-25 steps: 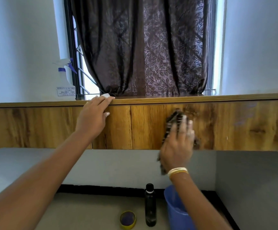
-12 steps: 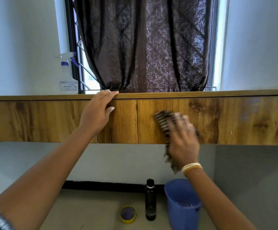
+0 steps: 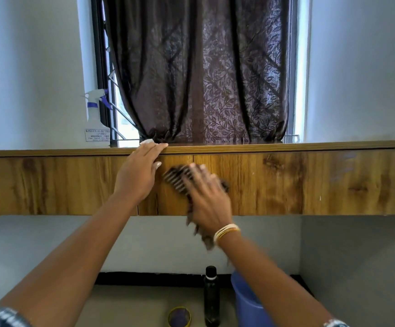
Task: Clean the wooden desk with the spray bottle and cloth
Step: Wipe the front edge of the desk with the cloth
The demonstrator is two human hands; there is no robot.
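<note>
The wooden desk (image 3: pixel 286 180) shows me its front panel and the thin edge of its top. My right hand (image 3: pixel 207 197) presses a dark striped cloth (image 3: pixel 176 179) flat against the front panel near the middle; part of the cloth hangs below my wrist. My left hand (image 3: pixel 140 173) rests on the desk's top edge just left of the cloth, fingers hooked over the rim, with a small white scrap showing behind the fingertips. The white spray bottle (image 3: pixel 96 119) with a blue trigger stands on the desk top at the left, by the window frame.
A dark brown curtain (image 3: pixel 203 72) hangs over the window behind the desk. Under the desk on the floor stand a black bottle (image 3: pixel 211 297), a blue bucket (image 3: pixel 246 300) and a small yellow-rimmed lid (image 3: pixel 179 316). Grey walls close in left and right.
My right hand has slid the cloth leftward along the front panel, close to my left hand. The left hand has stayed on the desk edge.
</note>
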